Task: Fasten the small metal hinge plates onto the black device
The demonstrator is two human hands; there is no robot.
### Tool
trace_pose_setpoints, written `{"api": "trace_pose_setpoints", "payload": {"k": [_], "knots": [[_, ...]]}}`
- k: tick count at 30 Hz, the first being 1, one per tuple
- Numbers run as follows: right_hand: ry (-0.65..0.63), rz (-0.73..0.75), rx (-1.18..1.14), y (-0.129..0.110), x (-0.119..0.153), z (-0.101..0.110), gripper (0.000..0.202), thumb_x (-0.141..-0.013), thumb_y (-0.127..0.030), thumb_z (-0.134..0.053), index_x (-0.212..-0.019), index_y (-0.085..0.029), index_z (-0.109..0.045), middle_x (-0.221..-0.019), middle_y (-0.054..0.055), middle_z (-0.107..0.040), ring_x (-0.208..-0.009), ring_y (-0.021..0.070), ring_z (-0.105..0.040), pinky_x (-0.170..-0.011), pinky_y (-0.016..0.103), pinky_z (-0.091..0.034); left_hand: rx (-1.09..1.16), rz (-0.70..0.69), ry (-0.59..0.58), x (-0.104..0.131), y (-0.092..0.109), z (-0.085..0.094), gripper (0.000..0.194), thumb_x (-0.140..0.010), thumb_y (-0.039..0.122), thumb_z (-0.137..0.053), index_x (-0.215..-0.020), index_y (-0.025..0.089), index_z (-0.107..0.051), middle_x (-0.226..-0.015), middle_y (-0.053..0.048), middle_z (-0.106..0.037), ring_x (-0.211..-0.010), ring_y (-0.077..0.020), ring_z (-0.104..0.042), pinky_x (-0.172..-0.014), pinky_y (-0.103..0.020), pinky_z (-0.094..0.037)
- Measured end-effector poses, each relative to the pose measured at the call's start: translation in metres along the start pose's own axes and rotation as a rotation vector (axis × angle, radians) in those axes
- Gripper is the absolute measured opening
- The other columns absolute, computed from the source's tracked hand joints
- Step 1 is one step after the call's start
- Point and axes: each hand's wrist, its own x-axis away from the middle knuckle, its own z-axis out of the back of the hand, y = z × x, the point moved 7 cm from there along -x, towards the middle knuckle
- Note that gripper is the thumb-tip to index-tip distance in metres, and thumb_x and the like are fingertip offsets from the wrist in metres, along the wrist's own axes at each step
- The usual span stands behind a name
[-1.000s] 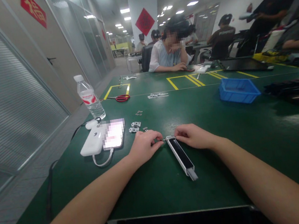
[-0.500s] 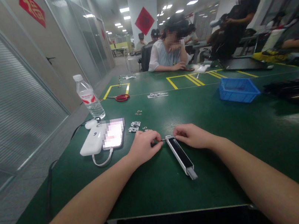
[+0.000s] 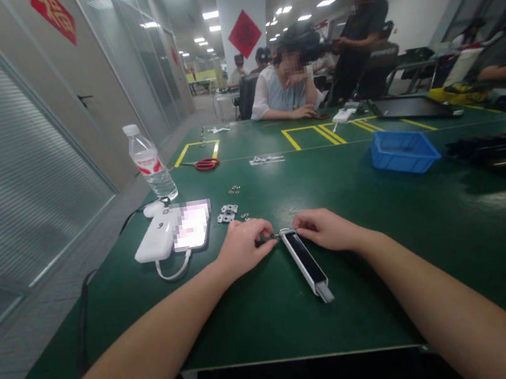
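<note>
Pinching a tiny dark screw-like part [image 3: 271, 235], the left hand [image 3: 243, 248] meets the far end of the long white-framed black bar [image 3: 305, 261], which lies between both hands. Its fingers closed, the right hand [image 3: 325, 229] steadies that end. Seating the part likely demands fine alignment.

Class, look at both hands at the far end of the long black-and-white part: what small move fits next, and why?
Probably ease the small metal piece in the left hand into the part's far end; the right hand already steadies that end, and the piece sits at its edge.
</note>
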Motion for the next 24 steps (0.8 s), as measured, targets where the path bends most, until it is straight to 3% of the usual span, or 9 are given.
{"api": "trace_pose_setpoints", "payload": {"k": [24], "knots": [[0.006,-0.018,0.028,-0.0018,0.0002,0.0,0.009,-0.085,-0.017,-0.051,-0.079,-0.016,-0.057,-0.069,0.002,-0.059,-0.062,0.0122,-0.052,-0.06,0.024,-0.038,-0.019,-0.042,0.027,-0.0014,0.0026,-0.0017,0.009,-0.081,0.027,-0.065,-0.088,0.021,-0.062,-0.084,0.004,-0.067,-0.075,-0.0133,-0.06,-0.076,-0.032,-0.032]]}}
